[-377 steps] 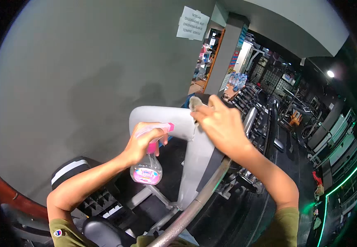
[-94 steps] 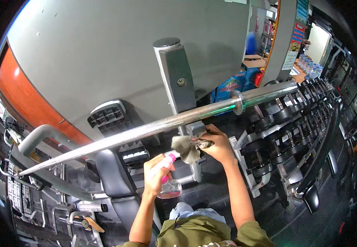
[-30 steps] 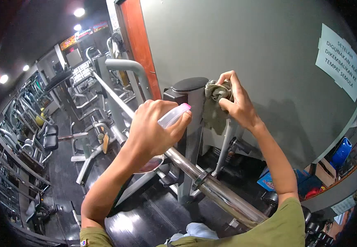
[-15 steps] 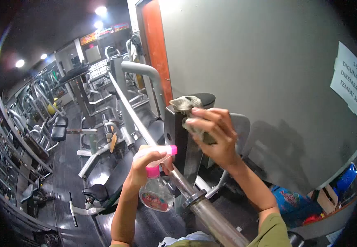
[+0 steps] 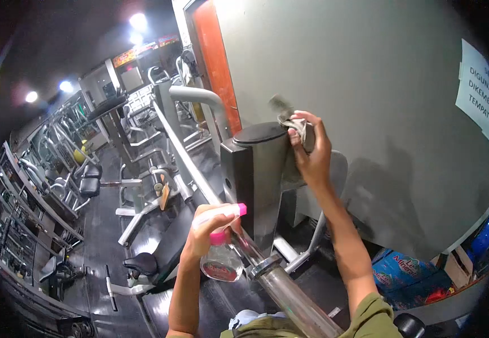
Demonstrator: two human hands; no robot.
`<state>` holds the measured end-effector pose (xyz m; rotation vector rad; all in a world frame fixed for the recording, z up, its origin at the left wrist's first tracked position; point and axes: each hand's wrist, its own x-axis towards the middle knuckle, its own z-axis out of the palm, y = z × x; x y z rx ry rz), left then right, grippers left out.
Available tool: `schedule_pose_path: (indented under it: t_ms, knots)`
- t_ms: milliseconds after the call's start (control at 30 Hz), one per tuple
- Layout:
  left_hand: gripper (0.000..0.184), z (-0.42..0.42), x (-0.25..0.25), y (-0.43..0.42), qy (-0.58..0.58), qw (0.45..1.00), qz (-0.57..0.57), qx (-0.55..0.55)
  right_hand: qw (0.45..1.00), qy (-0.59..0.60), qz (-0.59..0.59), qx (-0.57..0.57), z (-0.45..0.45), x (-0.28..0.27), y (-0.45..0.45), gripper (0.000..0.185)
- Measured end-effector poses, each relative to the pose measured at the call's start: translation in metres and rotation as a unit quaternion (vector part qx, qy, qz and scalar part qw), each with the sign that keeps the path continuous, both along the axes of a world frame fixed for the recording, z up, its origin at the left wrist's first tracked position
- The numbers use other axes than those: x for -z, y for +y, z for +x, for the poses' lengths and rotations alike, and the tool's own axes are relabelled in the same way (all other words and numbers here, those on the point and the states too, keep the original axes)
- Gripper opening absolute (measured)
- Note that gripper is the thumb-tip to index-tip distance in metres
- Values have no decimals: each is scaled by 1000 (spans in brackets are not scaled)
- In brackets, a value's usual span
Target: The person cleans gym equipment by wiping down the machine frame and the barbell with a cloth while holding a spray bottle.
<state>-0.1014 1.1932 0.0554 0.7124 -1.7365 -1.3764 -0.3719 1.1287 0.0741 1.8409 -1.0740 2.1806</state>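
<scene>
My left hand (image 5: 209, 226) is closed around the head of a clear spray bottle (image 5: 222, 263) with a pink nozzle and collar and a label on its front. Below the bottle's head runs a metal barbell (image 5: 178, 147), its thick sleeve and collar close to me. Raised to the right, my right hand (image 5: 313, 147) pinches a crumpled light cloth (image 5: 296, 125), one end of which is blurred. The cloth is beside the dark rounded top of a machine post (image 5: 255, 134); whether it touches the post, I cannot tell.
A grey wall (image 5: 357, 84) with a paper sign (image 5: 478, 93) is on the right, beside an orange door (image 5: 216, 62). Blue printed packs (image 5: 405, 269) lie at lower right. Gym machines and a black seat (image 5: 140, 262) stand to the left on dark flooring.
My right hand has moved the cloth up and right, off the post's top, which now shows. The spray bottle stays in my left hand. The camera view has shifted slightly.
</scene>
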Motion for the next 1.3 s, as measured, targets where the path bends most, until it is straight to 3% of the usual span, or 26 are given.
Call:
schedule_pose_path:
  t_ms: [133, 233, 300, 333, 400, 467, 533, 567, 633, 700, 767, 833, 900, 1033, 1067, 1133, 1200, 1267, 1300]
  knots:
    - [31, 3, 6, -2, 24, 1000, -9, 8, 994, 60, -87, 24, 28, 34, 21, 34]
    - [35, 2, 7, -5, 19, 999, -24, -15, 990, 136, -19, -10, 34, 84, 37, 36]
    - [36, 2, 5, -3, 16, 999, -28, -14, 976, 205, -67, 13, 24, 101, 30, 32]
    - [38, 2, 5, -3, 14, 999, -33, -15, 976, 206, -65, 13, 24, 91, 26, 32]
    - [39, 1, 5, -3, 11, 999, -38, -14, 993, 75, -75, 60, 20, 56, 12, 35]
    - [40, -1, 6, -3, 8, 999, -43, -11, 996, 48, -72, 28, 16, 27, 2, 35]
    - [40, -1, 8, -3, 17, 999, -47, -18, 997, 19, -68, -2, 21, 23, 0, 36]
    - [40, -1, 10, -3, 25, 998, -57, -24, 996, 22, -75, 42, 27, 30, 3, 36]
    - [40, 1, 11, -5, 19, 997, -72, -24, 991, 31, -91, 98, 41, 57, 14, 34]
    - [42, 0, 12, -4, 13, 996, -86, -36, 994, 67, -54, 69, 52, 118, 24, 35]
    - [41, 1, 13, -5, 23, 996, -84, -32, 974, 208, -38, 77, 50, 172, 34, 57]
    - [41, 3, 15, -7, 33, 995, -86, -31, 966, 253, -33, 52, 31, 184, 28, 56]
    - [40, 4, 18, -8, 53, 994, -90, -10, 956, 290, -34, 37, 23, 176, 23, 54]
    - [40, 4, 19, -7, 78, 993, -83, -4, 990, 98, -45, 95, 37, 59, 20, 50]
    - [41, 5, 21, -7, 93, 992, -89, -2, 988, 100, -66, 99, 41, 38, 21, 50]
    - [41, 7, 24, -9, 109, 990, -94, -2, 980, 135, -91, 119, 49, 39, 23, 48]
    - [43, 8, 27, -11, 147, 984, -95, 21, 980, 139, -102, 103, 55, 77, 26, 50]
    - [45, 11, 27, -12, 156, 982, -103, 33, 942, 293, -153, 63, 58, 130, 23, 56]
    - [46, 12, 27, -12, 156, 984, -85, 33, 942, 292, -154, 62, 54, 133, 27, 56]
